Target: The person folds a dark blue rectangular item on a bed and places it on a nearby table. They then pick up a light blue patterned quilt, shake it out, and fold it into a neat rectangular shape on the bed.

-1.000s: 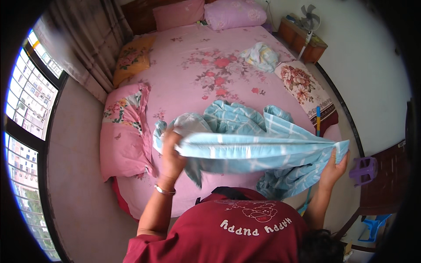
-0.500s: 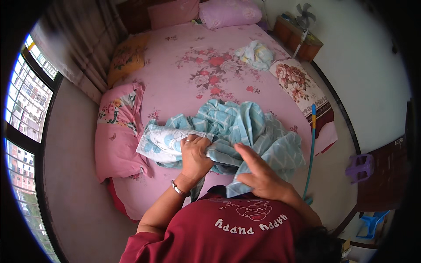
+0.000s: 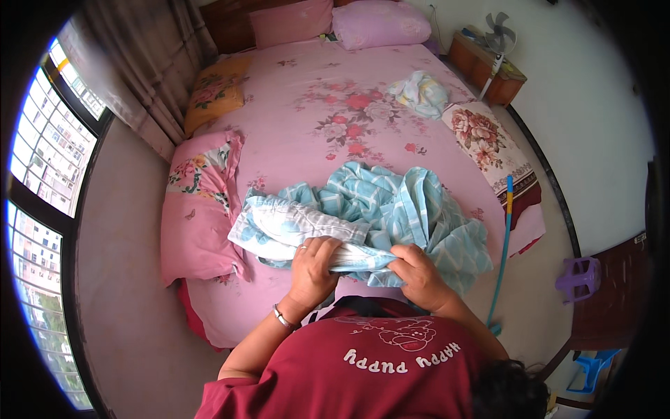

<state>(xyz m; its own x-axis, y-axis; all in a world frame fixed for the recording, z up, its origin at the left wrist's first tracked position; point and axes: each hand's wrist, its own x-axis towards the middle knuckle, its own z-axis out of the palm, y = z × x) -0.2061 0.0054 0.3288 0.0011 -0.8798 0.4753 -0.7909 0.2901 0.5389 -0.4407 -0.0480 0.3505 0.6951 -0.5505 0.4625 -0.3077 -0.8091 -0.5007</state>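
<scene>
A crumpled duvet cover [image 3: 380, 199], light blue with white checks and a paler patterned inner side, lies heaped at the near end of the bed. My left hand [image 3: 314, 271] is closed over its near edge, below the white part. Farther right along the same edge, my right hand [image 3: 420, 276] pinches the fabric with thumb and fingers. Between both hands the edge runs as a nearly straight, taut strip. The undersides of both hands are hidden.
The bed [image 3: 279, 140] has a pink floral sheet. A pink pillow [image 3: 199, 227] lies left of the duvet cover, and a floral folded cloth [image 3: 481, 136] on the right. A blue pole [image 3: 501, 265], a purple stool [image 3: 579, 279] and a fan [image 3: 499, 35] stand at right.
My right hand, formerly raised with fingers apart, has come down and grips the edge. The edge is now stretched between my hands. The whole view has shifted slightly.
</scene>
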